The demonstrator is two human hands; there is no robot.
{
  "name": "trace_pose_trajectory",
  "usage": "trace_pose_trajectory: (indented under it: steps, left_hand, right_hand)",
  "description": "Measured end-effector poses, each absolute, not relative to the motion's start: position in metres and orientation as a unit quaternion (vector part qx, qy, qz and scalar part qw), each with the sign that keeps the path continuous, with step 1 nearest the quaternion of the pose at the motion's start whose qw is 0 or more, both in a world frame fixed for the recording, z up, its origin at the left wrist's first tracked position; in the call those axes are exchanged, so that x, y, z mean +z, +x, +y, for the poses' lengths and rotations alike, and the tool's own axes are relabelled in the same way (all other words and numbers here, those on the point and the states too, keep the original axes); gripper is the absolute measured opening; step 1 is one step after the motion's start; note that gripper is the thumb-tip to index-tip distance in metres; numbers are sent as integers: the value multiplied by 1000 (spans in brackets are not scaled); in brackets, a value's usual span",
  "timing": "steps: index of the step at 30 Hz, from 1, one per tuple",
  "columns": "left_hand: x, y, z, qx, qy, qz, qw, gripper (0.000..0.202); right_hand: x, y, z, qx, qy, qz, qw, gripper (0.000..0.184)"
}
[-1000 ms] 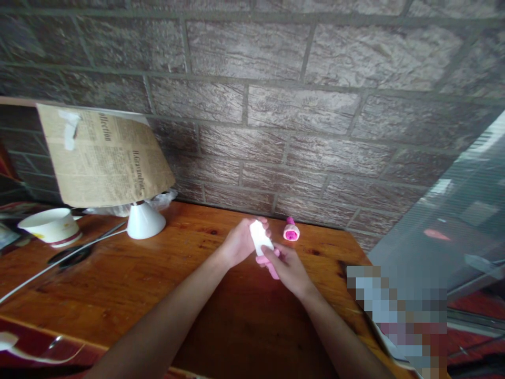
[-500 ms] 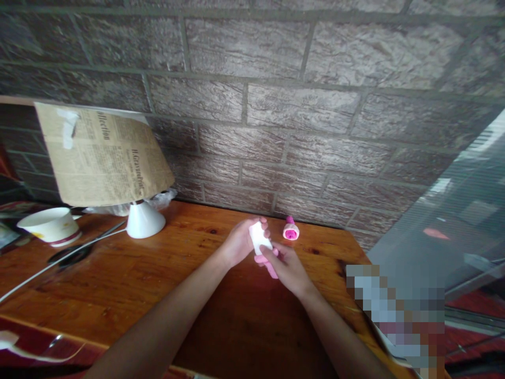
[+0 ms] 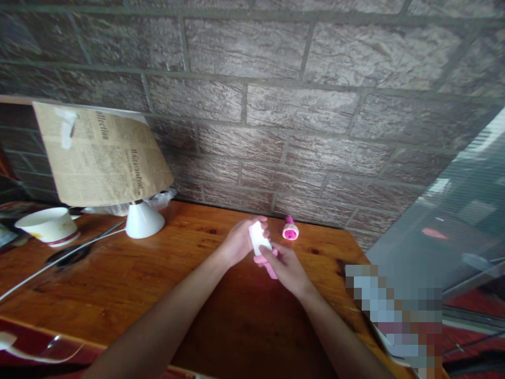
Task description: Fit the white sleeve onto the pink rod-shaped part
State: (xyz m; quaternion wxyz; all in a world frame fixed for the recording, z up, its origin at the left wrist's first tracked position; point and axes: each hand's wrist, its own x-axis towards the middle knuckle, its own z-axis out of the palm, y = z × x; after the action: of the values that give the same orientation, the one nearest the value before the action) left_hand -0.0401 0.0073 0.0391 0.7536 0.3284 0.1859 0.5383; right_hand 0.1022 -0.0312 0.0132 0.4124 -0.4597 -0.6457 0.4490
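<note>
Over the wooden table (image 3: 138, 284), both my hands meet on a small white and pink object (image 3: 260, 243). My left hand (image 3: 239, 243) is closed around its white upper part. My right hand (image 3: 287, 269) grips its pink lower part, with a finger lying along the white piece. What the object is I cannot make out. A small pink cap-like piece (image 3: 290, 230) stands on the table just beyond my right hand, near the wall.
A white-based lamp (image 3: 144, 220) with a newspaper shade (image 3: 100, 155) stands at the back left, its white cord (image 3: 51, 262) trailing left. A white paper bowl (image 3: 49, 225) and dark scissors (image 3: 69, 255) lie at far left. Brick wall (image 3: 276, 105) behind; glass pane (image 3: 445, 221) at right.
Almost nothing moves; my hands keep hold of the white and pink object, which has shifted very slightly upward in the picture.
</note>
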Motion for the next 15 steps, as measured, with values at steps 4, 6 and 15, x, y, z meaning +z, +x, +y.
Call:
trace_pose_trajectory:
  steps: [4,6,15]
  left_hand:
    - [39,-40,8,533,329,190,756,14]
    - [39,-41,8,534,328,190,756,14]
    - [40,-48,9,508,315,163,785,24]
  right_hand:
    - [14,101,-32,459,-459,-637,416,45]
    - [14,101,-32,467,-459,-632,414,45]
    - [16,102,-32,453,-461,-640,416,45]
